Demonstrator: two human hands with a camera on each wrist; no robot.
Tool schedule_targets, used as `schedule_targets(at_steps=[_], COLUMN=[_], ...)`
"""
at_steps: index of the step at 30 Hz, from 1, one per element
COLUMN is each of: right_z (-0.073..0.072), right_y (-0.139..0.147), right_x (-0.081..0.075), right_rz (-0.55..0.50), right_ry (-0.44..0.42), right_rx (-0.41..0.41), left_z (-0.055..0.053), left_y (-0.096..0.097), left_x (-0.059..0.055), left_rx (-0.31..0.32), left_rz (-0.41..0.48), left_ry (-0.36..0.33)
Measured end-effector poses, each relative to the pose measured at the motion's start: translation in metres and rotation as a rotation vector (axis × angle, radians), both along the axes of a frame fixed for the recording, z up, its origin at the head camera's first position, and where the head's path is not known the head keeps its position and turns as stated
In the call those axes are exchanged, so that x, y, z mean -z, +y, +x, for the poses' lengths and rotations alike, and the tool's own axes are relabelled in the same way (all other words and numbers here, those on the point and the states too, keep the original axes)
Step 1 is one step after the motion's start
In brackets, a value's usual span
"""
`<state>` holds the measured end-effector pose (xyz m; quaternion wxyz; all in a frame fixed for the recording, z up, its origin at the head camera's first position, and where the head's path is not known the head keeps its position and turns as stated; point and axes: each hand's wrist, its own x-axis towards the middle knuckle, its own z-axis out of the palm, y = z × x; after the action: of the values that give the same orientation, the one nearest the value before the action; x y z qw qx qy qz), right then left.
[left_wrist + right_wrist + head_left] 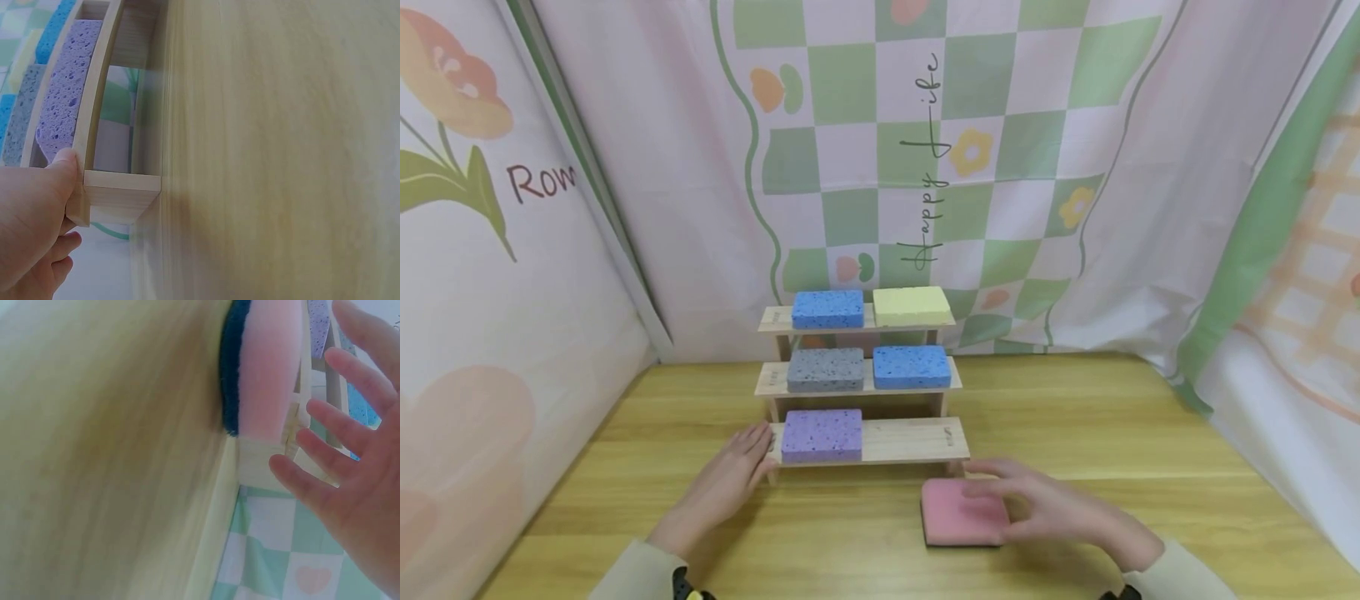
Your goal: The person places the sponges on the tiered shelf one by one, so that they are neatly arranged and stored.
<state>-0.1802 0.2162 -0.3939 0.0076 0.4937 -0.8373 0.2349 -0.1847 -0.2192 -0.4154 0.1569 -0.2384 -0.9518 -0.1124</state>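
Observation:
A three-step wooden rack point(913, 439) stands on the table. My left hand point(730, 475) grips the left end of its lowest step, with the thumb point(64, 164) on the step's edge beside a speckled purple sponge point(822, 436). In front of the rack's right end lies a pink sponge point(947, 512) with a dark green scouring layer point(231, 369) underneath. My right hand point(1052, 504) hovers close over its right side, fingers spread and nothing held. The right half of the lowest step bears no sponge.
On the middle step sit a grey sponge point(825, 370) and a blue sponge point(912, 367). Above them, another blue sponge point(828, 309) and a pale yellow sponge point(912, 307) share the top step. A patterned curtain point(1037, 275) hangs behind the wooden table point(1075, 417).

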Motion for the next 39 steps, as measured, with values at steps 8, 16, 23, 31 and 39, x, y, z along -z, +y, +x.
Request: schedule_targets(at_steps=[8,16,23,31,39], right_z=[0.003,0.006,0.005,0.006,0.005], right_y=[0.007,0.009,0.008,0.008,0.007], right_x=[0.005,0.007,0.01,0.01,0.011], right_rz=[0.018,0.057,0.054,0.042,0.04], right_ry=[-0.042,-0.122,-0.113,-0.114,-0.075], right_rx=[0.035,0.093,0.11,0.119,0.116], left_z=[0.0,-0.002,-0.002,-0.002,-0.002], left_y=[0.0,-0.001,-0.001,-0.001,-0.001], left_x=[0.001,0.001,0.001,0.001,0.002], left_rx=[-0.001,-0.005,-0.012,-0.005,-0.003], left_rz=[-0.001,-0.008,-0.005,-0.004,-0.008], left_ry=[-0.001,-0.011,-0.028,-0.018,-0.009])
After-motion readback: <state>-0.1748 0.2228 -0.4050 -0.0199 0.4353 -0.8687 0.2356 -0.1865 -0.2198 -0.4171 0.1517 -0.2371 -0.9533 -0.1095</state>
